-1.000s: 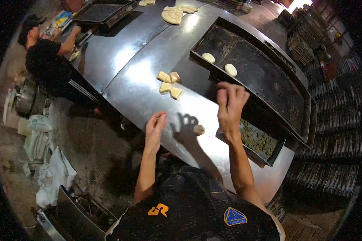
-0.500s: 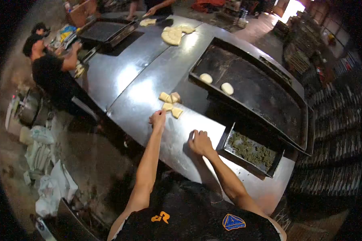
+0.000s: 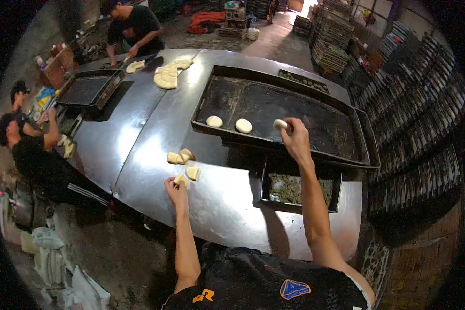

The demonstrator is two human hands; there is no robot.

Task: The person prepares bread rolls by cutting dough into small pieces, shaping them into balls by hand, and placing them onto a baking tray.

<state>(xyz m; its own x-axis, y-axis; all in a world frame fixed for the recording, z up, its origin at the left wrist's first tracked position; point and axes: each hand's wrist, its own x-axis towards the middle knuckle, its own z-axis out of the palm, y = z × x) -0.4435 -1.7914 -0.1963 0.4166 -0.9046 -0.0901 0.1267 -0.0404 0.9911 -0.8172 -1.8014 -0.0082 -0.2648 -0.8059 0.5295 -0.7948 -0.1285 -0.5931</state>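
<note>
My right hand [image 3: 296, 138] pinches a pale round dough piece [image 3: 280, 124] over the near side of the large black tray [image 3: 341, 156]. Two more round dough pieces, one [image 3: 214, 121] at the left and one [image 3: 244, 125] beside it, lie in that tray. My left hand [image 3: 176, 192] has its fingertips closed on a cut dough piece [image 3: 181, 180] at the table surface. Just right of it lies another cut piece [image 3: 192, 173]. A small group of cut pieces [image 3: 174, 158] sits a little farther away.
Below the tray stands a metal box with greenish crumbly filling [image 3: 294, 190]. A large sectioned dough slab [image 3: 166, 77] lies on the metal table [image 3: 155, 129]. A smaller black tray [image 3: 90, 88] is at the far left. Co-workers [image 3: 134, 31] stand at the far and left edges. Racks [image 3: 418, 124] stand right.
My right hand has moved from the bare metal to above the large tray, now with a round dough piece. My left hand remains at the cut pieces. The camera view has shifted.
</note>
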